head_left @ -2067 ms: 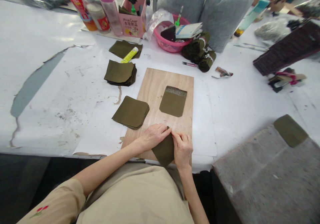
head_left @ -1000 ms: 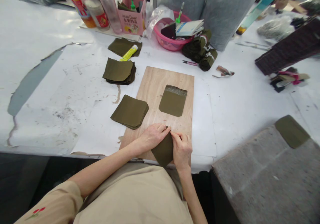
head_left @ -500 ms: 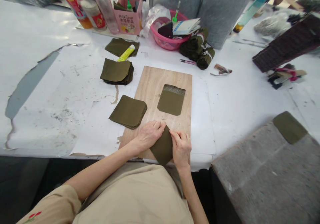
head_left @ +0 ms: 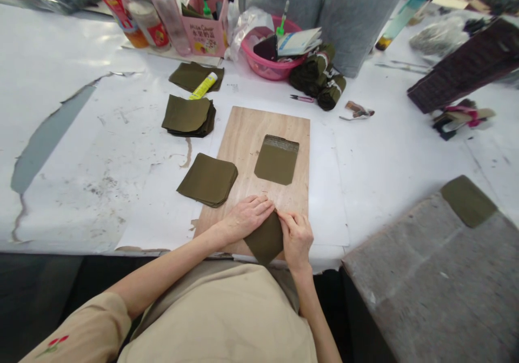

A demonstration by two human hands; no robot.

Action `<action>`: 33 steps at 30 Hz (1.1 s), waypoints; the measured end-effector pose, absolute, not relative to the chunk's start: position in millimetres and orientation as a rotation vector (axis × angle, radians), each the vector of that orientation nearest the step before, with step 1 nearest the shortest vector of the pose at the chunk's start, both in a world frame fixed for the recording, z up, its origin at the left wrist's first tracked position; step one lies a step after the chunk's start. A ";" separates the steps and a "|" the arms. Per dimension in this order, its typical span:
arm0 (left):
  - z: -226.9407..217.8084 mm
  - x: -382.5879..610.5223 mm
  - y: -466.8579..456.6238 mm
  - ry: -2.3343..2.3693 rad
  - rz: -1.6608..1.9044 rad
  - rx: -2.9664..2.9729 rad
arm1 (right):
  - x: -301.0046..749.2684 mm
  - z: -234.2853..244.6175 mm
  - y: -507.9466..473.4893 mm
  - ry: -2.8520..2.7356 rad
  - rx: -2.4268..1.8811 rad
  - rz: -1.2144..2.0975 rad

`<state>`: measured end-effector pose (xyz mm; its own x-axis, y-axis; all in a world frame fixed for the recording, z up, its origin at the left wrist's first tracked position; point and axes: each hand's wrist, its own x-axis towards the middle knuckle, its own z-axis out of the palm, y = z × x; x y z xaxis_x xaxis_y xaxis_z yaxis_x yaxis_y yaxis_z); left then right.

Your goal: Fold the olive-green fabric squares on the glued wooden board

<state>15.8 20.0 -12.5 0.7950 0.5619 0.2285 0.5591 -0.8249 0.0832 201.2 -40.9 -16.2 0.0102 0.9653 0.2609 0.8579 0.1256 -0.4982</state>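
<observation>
An olive-green fabric piece lies turned cornerwise at the near end of a wooden board, one corner at the table edge. My left hand rests on its upper left edge, the fingers stretched out and flat. At the upper right edge, my right hand pinches the fabric between thumb and forefinger. Just beyond my hands, another green fabric piece with a greyish band along its top lies on the board. A stack of similar fabric pieces overlaps the board's left side.
Farther left lie a second fabric stack and a yellow glue stick on more fabric. A pink basket, dark green rolls and thread snips are at the back. On the right, a grey-topped surface carries one fabric piece.
My left hand has slid slightly right along the fabric's edge, its fingers now flatter and covering the top corner. My right hand keeps its pinch. The whole view has shifted slightly.
</observation>
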 end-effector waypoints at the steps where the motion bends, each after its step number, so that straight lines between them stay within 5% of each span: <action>1: -12.8 15.7 19.6 0.929 0.381 2.968 | 202.9 -16.7 -42.3 -1.864 -1.754 0.243; 33: 11.6 30.0 16.6 0.802 0.227 2.991 | 228.7 -11.5 -71.8 -1.959 -1.794 0.165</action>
<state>30.0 16.6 11.6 0.8557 0.5004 0.1314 0.4951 -0.8658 0.0732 228.7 -71.8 -11.5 -0.0296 0.9650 0.2607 0.9076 0.1352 -0.3974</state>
